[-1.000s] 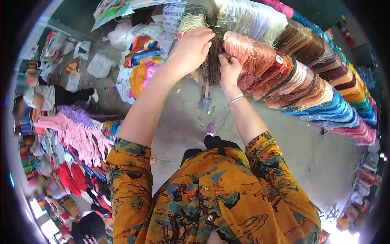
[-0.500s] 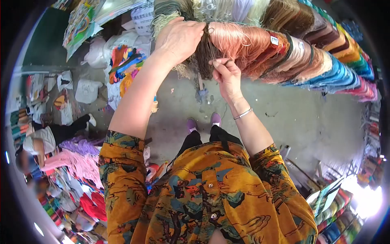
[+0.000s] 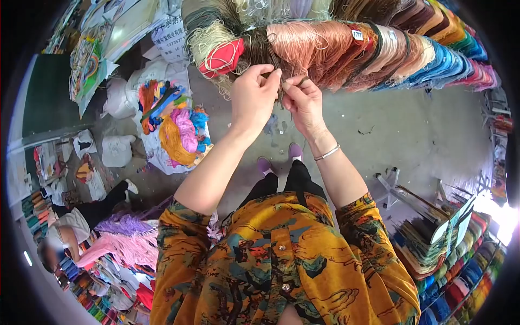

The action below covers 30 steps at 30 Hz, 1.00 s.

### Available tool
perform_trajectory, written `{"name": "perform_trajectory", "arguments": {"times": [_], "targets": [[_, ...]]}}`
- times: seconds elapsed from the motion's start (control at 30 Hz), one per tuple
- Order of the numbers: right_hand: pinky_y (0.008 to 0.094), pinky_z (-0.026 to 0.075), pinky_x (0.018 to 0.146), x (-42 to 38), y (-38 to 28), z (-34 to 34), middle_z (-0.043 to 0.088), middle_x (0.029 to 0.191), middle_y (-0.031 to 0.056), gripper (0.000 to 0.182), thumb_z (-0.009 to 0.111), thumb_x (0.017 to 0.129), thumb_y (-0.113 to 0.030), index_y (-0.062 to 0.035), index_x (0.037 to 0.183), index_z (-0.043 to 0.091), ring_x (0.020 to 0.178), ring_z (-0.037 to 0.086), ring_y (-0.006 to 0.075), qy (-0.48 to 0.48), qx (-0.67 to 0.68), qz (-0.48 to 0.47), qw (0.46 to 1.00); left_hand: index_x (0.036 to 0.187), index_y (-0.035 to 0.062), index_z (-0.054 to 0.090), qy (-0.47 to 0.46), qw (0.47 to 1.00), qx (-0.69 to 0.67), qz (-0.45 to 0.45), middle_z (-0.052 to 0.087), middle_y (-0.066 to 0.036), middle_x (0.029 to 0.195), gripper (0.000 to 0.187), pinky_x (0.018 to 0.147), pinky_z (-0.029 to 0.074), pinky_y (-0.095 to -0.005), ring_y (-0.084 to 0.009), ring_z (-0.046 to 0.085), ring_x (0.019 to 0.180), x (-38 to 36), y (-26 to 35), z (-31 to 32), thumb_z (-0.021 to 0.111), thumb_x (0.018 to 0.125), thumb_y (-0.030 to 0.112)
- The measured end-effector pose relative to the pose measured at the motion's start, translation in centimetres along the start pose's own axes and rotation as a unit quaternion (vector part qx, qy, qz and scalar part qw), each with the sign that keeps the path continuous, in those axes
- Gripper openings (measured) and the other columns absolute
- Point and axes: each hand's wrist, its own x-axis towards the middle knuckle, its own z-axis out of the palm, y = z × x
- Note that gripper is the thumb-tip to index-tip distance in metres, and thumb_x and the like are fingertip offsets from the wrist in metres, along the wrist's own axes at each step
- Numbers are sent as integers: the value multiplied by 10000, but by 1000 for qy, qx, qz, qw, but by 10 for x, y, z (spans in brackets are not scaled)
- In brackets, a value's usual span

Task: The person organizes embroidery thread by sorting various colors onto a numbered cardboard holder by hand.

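Note:
My left hand [image 3: 253,99] is closed in a pinch just below a hank of dark brown thread [image 3: 261,50] hanging from the rack. Close beside it, my right hand [image 3: 305,103] pinches thin dark brown strands, and the fingertips of both hands almost meet. A bracelet circles my right wrist. To the left of the brown hank hangs cream thread [image 3: 208,42], with a red piece [image 3: 223,57] among its loops. Salmon-pink thread [image 3: 297,46] hangs to the right. The exact ends of the strands are too fine to make out.
More thread hanks, blue [image 3: 428,65] and other colours, line the rack to the right. Bright thread bundles [image 3: 184,127] lie on a white-covered surface at left. Another person [image 3: 70,230] bends over pink yarn [image 3: 122,249]. A wheeled metal stand base [image 3: 389,187] is at right.
My left hand has come down from the top of the brown hank to beside my right hand, uncovering the red piece. My right hand stays pinched on the strands. The view has shifted slightly.

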Motion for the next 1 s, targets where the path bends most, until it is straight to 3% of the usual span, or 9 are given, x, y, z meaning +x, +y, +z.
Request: {"name": "perform_trajectory", "arguments": {"times": [0.13, 0.2, 0.37, 0.73, 0.8, 0.83, 0.87, 0.93, 1.0], "targets": [[192, 332, 439, 0, 2, 2, 633, 745, 15, 52, 631, 877, -23, -47, 915, 606, 504, 509, 72, 8, -12, 2, 1000, 929, -35, 665, -15, 998, -52, -31, 626, -48, 595, 201, 441, 410, -276, -80, 541, 486, 10, -2, 2, 642, 894, 162], [193, 331, 439, 1, 2, 3, 622, 734, 5, 53, 632, 874, -21, -48, 911, 606, 503, 508, 71, 8, -12, 6, 1000, 977, -14, 660, -27, 993, -104, -41, 581, -6, 607, 181, 392, 363, -210, -50, 485, 455, 14, -6, 5, 627, 915, 153], [193, 329, 437, 1, 0, 4, 616, 726, 2, 63, 633, 867, -13, -52, 909, 608, 500, 508, 73, 8, -8, 14, 1000, 954, -22, 662, -31, 991, -117, -48, 598, -21, 604, 169, 395, 371, -225, -58, 500, 455, 15, -4, 5, 621, 907, 135], [196, 309, 426, 14, -5, -2, 690, 859, 140, 59, 578, 866, -19, -65, 894, 553, 493, 492, 90, -19, 62, 28, 998, 935, -29, 669, -12, 994, -94, -54, 617, -38, 583, 147, 415, 387, -241, -73, 551, 474, 5, 9, -16, 617, 883, 100], [196, 306, 427, 16, -6, -3, 681, 836, 130, 58, 578, 867, -21, -66, 894, 555, 490, 486, 90, -14, 64, 34, 997, 938, 20, 686, 23, 999, 30, 18, 638, -69, 593, 153, 425, 412, -284, -130, 591, 471, 4, 8, -20, 630, 871, 146], [196, 303, 428, 17, -6, -3, 672, 813, 121, 56, 579, 867, -24, -68, 894, 557, 487, 479, 89, -10, 65, 40, 997, 860, 72, 679, 48, 984, 148, 85, 639, -97, 611, 118, 453, 456, -338, -211, 615, 480, 5, 10, -25, 636, 843, 180], [196, 303, 428, 19, -6, -4, 672, 813, 121, 56, 579, 867, -24, -68, 894, 557, 487, 479, 89, -11, 66, 40, 997, 860, 72, 679, 49, 984, 149, 85, 639, -97, 611, 118, 453, 456, -338, -211, 615, 480, 4, 13, -30, 636, 843, 180], [197, 297, 430, 20, -6, -6, 627, 743, 84, 48, 585, 872, -35, -69, 899, 563, 479, 448, 84, -24, 58, 52, 997, 757, 97, 629, 137, 852, 422, 278, 624, -98, 599, 110, 486, 486, -378, -255, 613, 490, 2, 25, -41, 631, 817, 189], [197, 295, 432, 21, -6, -7, 605, 720, 67, 47, 589, 875, -41, -68, 909, 570, 481, 435, 81, -18, 52, 60, 997, 680, 101, 563, 171, 789, 468, 358, 592, -61, 599, 135, 494, 488, -396, -244, 607, 564, 13, 29, -48, 659, 759, 151]]}}
